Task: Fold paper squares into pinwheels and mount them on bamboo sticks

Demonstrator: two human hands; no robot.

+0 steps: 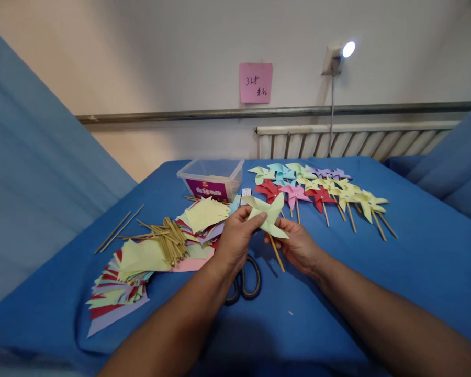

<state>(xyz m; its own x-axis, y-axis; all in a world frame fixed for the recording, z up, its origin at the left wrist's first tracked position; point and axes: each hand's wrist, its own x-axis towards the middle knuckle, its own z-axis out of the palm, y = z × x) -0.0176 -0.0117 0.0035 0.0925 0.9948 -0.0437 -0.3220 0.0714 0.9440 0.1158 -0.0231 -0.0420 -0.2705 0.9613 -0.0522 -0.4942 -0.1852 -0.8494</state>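
A pale green paper pinwheel (272,212) on a wooden stick (277,254) is held up between my two hands over the table. My left hand (239,230) pinches the pinwheel, its thumb pressed on the paper near the centre. Behind the stick, my right hand (296,243) has its fingers closed around the back of the pinwheel; exactly where they grip is partly hidden. Black-handled scissors (251,280) lie just below my left hand, their blades out of sight. A small dark thin piece (272,268) rests beside them.
Finished pinwheels (322,196) in several colours lie at the back right. On the left are fanned coloured paper (120,285), a pile of sticks (171,241) and pale cut sheets (206,214). A clear plastic box (212,178) stands at the back, near a radiator (361,141).
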